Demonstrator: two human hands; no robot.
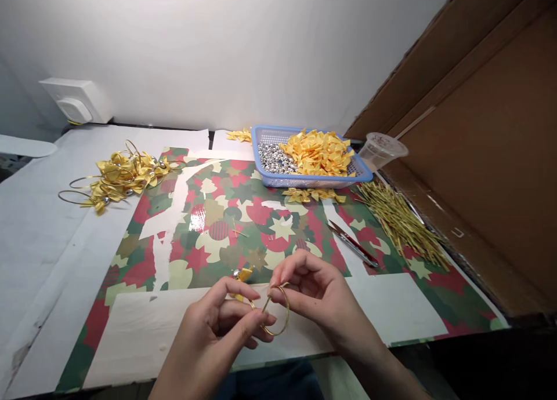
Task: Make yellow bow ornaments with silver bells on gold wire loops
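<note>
Ring of gold wire (288,313) pinched by both left hand (220,322) and right hand (315,287); yellow ribbon (246,273) seen beyond left hand.

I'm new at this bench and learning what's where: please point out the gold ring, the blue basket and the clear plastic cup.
Gold ring (288,314): head view, right side of its loop.
Blue basket (304,183): head view, front wall.
Clear plastic cup (375,156): head view, side wall.

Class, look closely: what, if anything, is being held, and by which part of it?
A gold wire loop: the left hand holds its left side, and the right hand pinches it near the top.
</note>
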